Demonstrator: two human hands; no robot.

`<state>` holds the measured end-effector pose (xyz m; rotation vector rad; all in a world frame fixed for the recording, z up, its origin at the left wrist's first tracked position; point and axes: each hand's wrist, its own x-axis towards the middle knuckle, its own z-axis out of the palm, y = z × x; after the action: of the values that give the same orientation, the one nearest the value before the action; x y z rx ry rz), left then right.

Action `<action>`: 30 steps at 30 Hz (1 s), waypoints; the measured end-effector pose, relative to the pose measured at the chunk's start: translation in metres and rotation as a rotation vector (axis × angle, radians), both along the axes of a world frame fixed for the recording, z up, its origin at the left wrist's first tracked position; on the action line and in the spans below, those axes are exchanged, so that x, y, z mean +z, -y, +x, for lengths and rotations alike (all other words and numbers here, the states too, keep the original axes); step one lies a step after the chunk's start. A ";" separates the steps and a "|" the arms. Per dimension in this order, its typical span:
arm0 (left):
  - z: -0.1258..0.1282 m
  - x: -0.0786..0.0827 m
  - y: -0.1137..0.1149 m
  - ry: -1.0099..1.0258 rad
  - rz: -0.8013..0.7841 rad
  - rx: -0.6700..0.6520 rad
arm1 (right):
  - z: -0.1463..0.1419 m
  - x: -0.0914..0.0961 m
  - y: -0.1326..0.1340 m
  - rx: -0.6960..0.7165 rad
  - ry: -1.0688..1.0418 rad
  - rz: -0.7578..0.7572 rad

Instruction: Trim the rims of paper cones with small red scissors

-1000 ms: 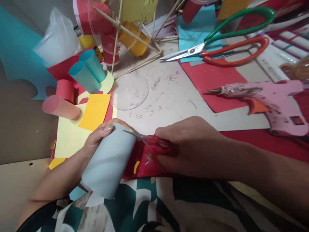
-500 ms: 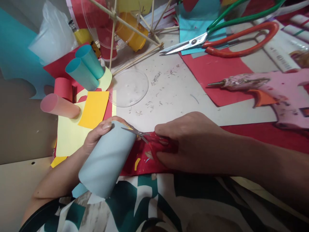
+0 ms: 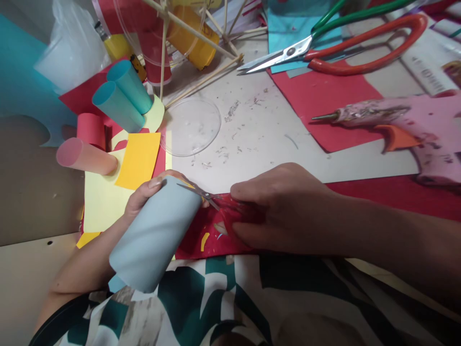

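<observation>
A sheet of pale blue paper (image 3: 153, 235) curls in front of me, its upper edge gripped by my left hand (image 3: 144, 194). My left thumb lies on the near face; the other fingers are mostly hidden behind it. My right hand (image 3: 284, 211) is closed round the red handles of small scissors (image 3: 205, 194). Their blades, slightly parted, meet the sheet's upper right edge, one blade lying over the near face. A bit of yellow shows at that edge beside the blades. Small yellow and blue scraps lie on the red surface under my hands.
Large scissors (image 3: 291, 52) with green and red handles and a pink glue gun (image 3: 389, 120) lie at right. Paper tubes (image 3: 118, 108) stand at left beside an orange-yellow paper piece (image 3: 139, 161). A clear plastic disc (image 3: 192, 127) and a stick frame (image 3: 201, 86) are at the back.
The blue sheet and both hands sit slightly further left and higher in view. The scissor blades stay at the sheet's upper edge. The background has shifted a little with the camera.
</observation>
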<state>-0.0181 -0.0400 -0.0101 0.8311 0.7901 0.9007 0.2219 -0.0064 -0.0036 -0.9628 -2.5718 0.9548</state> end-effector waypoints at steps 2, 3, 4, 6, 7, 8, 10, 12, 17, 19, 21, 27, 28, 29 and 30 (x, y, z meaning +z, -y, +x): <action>0.002 -0.001 0.001 0.008 0.001 0.016 | 0.000 -0.002 0.000 -0.008 -0.023 -0.013; 0.003 -0.001 0.000 0.009 0.008 0.012 | 0.000 -0.002 0.000 -0.009 -0.032 -0.018; 0.003 -0.002 0.000 0.007 0.013 0.009 | 0.000 -0.002 0.000 -0.009 -0.041 -0.021; 0.003 -0.003 0.000 0.001 -0.003 0.022 | 0.001 -0.003 0.000 -0.002 -0.056 -0.024; 0.003 -0.004 0.000 0.005 -0.023 0.042 | 0.001 -0.002 0.001 0.002 -0.062 -0.022; 0.003 -0.004 0.001 0.017 -0.041 0.067 | 0.002 -0.002 0.001 0.005 -0.066 -0.018; 0.003 -0.004 0.003 0.049 -0.074 0.080 | 0.002 -0.002 0.001 0.009 -0.066 -0.006; 0.002 -0.003 0.005 0.075 -0.095 0.088 | 0.003 -0.002 0.001 0.011 -0.059 0.003; 0.001 -0.004 0.006 0.071 -0.134 0.108 | 0.002 -0.004 -0.001 0.014 -0.068 -0.013; 0.000 -0.005 0.005 0.059 -0.135 0.107 | 0.002 -0.004 -0.002 0.017 -0.058 -0.030; 0.000 -0.005 0.004 0.052 -0.113 0.095 | 0.001 -0.004 -0.002 0.017 -0.044 -0.039; 0.001 -0.004 0.002 0.030 -0.030 0.008 | 0.002 -0.001 0.000 0.020 -0.001 -0.023; 0.001 -0.004 0.001 0.023 -0.007 0.017 | 0.002 0.000 0.000 0.015 0.005 -0.021; 0.001 -0.004 0.000 0.015 0.005 0.014 | 0.002 0.001 0.000 0.014 0.010 -0.022; 0.001 -0.004 0.000 0.010 0.009 -0.001 | 0.002 0.001 0.000 0.014 0.010 -0.022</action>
<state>-0.0170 -0.0398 -0.0141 0.8346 0.7772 0.9070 0.2236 -0.0061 -0.0027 -0.9589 -2.5845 0.9861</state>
